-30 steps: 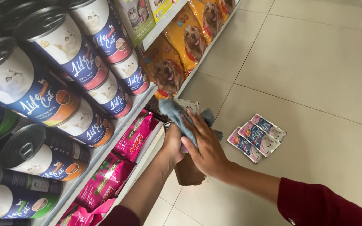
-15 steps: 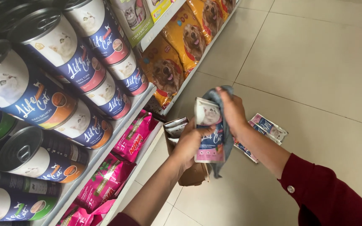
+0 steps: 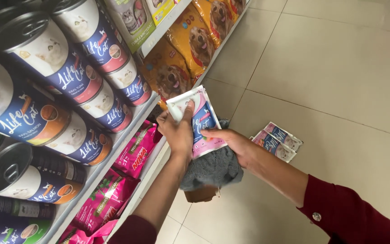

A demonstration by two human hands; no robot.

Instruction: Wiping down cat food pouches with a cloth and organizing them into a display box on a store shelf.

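Head view: the left hand [image 3: 178, 132] is closed on a pouch [image 3: 202, 122], thumb pressed on its printed face near the top left corner, fingers wrapped behind. The pouch is a flat sachet, white at the top, blue and pink lower down, held up in the air just out from the front edge of the shelf [image 3: 127, 135]. Its long axis runs from upper left to lower right, tilted away from the shelf at the bottom.

The right hand [image 3: 238, 147] comes in from the right, below the pouch. Its fingers [image 3: 213, 134] lie along the pouch's lower right edge, touching it, partly curled. A grey cloth [image 3: 213, 169] hangs bunched under the pouch and against the right palm; the right hand seems to grip it, though how firmly cannot be told.

So both hands meet on the pouch, the left at the upper end, the right at the lower end, and the left has the firmer hold.

More pouches [image 3: 276, 142] lie flat on the floor [image 3: 339, 90], to the right of the right wrist and apart from it. A brown carton [image 3: 201, 195] sits on the floor under the cloth. Cans [image 3: 64, 68] fill the shelf at left.
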